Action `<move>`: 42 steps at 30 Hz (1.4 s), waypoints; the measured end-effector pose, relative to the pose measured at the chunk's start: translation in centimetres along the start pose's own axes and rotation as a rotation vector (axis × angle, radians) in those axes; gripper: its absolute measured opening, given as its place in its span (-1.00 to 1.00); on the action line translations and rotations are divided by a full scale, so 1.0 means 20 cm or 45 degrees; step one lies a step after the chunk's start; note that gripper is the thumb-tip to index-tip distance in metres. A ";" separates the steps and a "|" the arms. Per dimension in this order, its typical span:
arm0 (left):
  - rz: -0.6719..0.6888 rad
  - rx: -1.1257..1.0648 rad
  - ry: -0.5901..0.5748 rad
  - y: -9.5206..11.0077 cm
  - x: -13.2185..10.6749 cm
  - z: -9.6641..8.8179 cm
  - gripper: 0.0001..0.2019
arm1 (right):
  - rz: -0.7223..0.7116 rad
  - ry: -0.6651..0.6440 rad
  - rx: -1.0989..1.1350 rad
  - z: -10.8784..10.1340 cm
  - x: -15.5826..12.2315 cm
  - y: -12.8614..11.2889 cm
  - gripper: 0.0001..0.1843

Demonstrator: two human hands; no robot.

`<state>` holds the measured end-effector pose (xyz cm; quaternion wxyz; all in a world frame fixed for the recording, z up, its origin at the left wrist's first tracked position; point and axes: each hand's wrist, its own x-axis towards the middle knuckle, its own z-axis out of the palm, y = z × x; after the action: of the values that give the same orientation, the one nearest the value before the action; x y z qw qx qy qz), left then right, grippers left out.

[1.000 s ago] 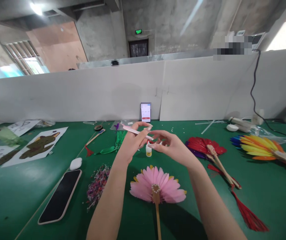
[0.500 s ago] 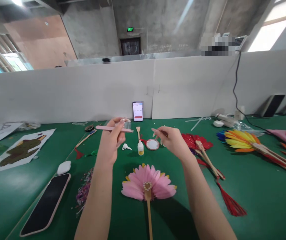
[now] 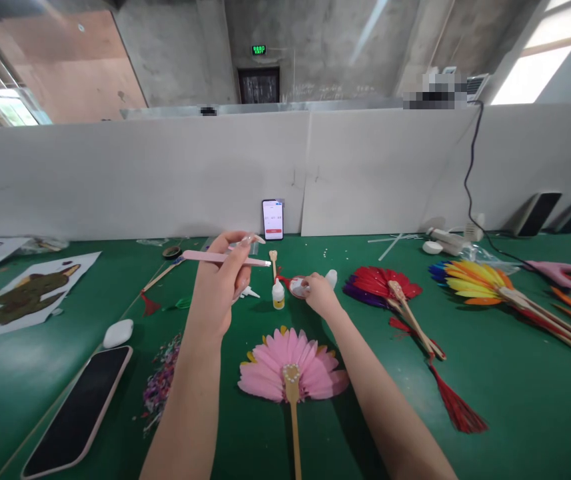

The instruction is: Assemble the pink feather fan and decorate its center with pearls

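My left hand (image 3: 222, 280) is raised over the green table (image 3: 515, 387) and is closed on pink tweezers (image 3: 225, 258), which point right. My right hand (image 3: 318, 293) reaches down with its fingers bent onto a small round red-rimmed dish (image 3: 296, 285); what its fingertips hold cannot be seen. A small glue bottle (image 3: 278, 295) stands between the hands, its white cap (image 3: 250, 292) lying beside it. A pink feather fan (image 3: 290, 370) with a wooden handle lies in front of me.
A red feather fan (image 3: 385, 287) and a rainbow fan (image 3: 475, 280) lie to the right. A phone (image 3: 78, 410) in a pink case, a white case (image 3: 118, 333) and a heap of bits (image 3: 162, 380) lie left. Another phone (image 3: 272, 219) leans on the white partition.
My right hand has moved away from the left hand and dropped onto the round dish. The left hand has kept the tweezers raised, turning them level. The view has shifted slightly.
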<state>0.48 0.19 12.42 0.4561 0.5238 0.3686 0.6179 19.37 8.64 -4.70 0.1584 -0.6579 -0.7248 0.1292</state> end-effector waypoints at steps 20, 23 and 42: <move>0.068 -0.016 0.035 0.03 0.00 -0.03 -0.85 | 0.170 0.136 -0.116 0.01 -0.01 -0.04 -0.72; 0.063 -0.007 0.048 0.03 -0.01 -0.03 -0.83 | 0.216 0.127 -0.186 0.02 -0.02 -0.06 -0.72; 0.024 0.081 -0.044 0.05 -0.04 0.03 -0.78 | 0.214 -0.229 -0.436 0.02 0.05 -0.16 -0.68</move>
<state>0.92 -0.86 13.12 0.4396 0.5521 0.3750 0.6012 16.29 9.35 -3.74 -0.0324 -0.7191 -0.6901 0.0752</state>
